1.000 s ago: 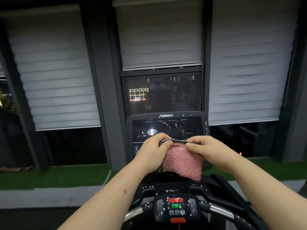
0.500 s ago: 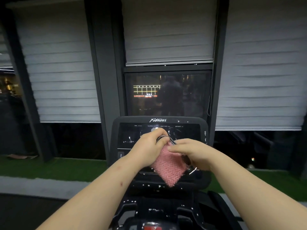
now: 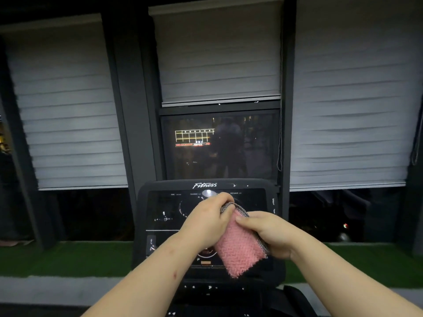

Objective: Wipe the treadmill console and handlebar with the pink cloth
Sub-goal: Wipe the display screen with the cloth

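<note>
A: What is in the room?
B: Grey blinds [image 3: 68,110] hang over a dark window [image 3: 251,145], with green floor [image 3: 68,259] below. A black treadmill console [image 3: 160,209] stands at 6 o'clock.
A: Where is the pink cloth [image 3: 238,250]?
B: In front of the console. The left hand [image 3: 206,223] grips its top at 10 o'clock. The right hand [image 3: 270,234] pinches its edge at 3 o'clock.

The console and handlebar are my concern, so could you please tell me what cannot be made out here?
Console centre, head view: hidden behind the left hand, right hand and cloth.
Console's lower markings: too small and blurred to read.
Cloth touching the console or not: cannot tell; its far side is hidden.
Handlebar: not visible; the bottom edge cuts the treadmill off.
</note>
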Demonstrator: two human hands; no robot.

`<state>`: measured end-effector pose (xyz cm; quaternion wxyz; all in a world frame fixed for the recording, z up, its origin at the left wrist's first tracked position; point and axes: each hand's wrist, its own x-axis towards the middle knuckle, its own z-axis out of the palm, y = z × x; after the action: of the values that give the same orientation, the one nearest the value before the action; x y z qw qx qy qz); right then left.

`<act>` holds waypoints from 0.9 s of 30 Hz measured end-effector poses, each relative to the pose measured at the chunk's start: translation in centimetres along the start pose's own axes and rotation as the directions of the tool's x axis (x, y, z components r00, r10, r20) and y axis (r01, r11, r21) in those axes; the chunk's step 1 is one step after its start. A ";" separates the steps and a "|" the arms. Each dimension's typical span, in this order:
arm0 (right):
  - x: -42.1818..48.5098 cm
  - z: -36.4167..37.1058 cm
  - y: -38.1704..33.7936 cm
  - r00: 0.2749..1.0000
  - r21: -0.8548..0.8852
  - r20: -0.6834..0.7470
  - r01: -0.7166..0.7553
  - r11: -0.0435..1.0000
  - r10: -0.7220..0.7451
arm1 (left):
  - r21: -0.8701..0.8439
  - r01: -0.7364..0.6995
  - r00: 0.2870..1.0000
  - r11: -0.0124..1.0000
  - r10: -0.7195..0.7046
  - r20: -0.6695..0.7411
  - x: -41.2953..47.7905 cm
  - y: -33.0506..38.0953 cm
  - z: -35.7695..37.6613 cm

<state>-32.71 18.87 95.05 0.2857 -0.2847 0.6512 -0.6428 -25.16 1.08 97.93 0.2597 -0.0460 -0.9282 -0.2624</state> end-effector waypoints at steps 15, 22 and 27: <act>8.3 -0.6 2.8 0.735 0.048 -0.673 0.159 0.986 -0.086 | 0.379 -0.019 0.999 0.925 -0.001 0.051 5.1 -11.7 2.3; 10.3 -3.5 3.2 0.472 -0.150 -0.868 0.048 0.988 -0.155 | 0.405 0.030 0.996 0.914 -0.063 0.070 8.3 -15.5 3.0; 11.6 -5.5 1.8 0.407 -0.311 -0.870 -0.013 0.950 -0.279 | 0.417 0.078 0.995 0.906 -0.098 0.026 10.5 -16.6 3.5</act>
<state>-44.61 14.01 93.19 -0.2047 0.0195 0.7571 -0.6201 -39.46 -11.91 93.04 0.2300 0.0462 -0.9696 -0.0694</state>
